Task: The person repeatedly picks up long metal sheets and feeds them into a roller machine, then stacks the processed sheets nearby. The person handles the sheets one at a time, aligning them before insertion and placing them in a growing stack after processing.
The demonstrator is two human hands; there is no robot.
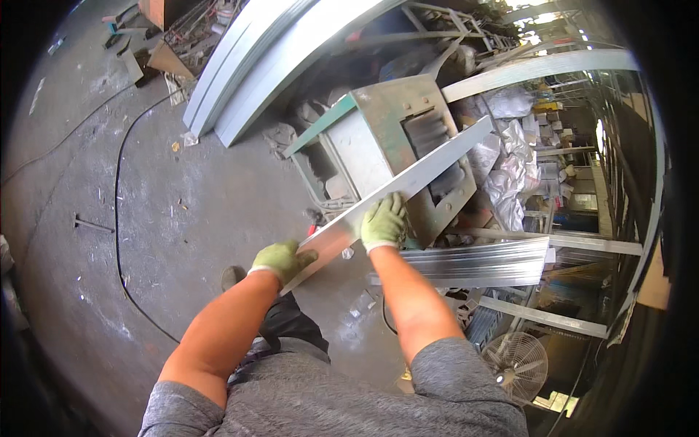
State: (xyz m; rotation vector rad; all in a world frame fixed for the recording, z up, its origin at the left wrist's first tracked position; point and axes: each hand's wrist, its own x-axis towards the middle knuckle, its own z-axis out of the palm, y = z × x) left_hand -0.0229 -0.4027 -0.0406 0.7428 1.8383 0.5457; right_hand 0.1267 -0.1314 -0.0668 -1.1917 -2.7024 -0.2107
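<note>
Gloved left hand (279,259) clasping near end of long flat metal strip (437,161); gloved right hand (384,221) laid on strip's face farther along, grip unclear. Strip slants across green-edged metal machine (357,146); long silvery panels (284,65) beyond, left.

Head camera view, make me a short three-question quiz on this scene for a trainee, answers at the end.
1. Open question: which hand is nearer the green and gray machine?
2. True or false: a round fan stands at the lower right of the view.
3. Fill in: the gloves on the long metal strip are pale ____.

Key:
1. The right hand; the left hand is farther away.
2. True.
3. Green.
</note>
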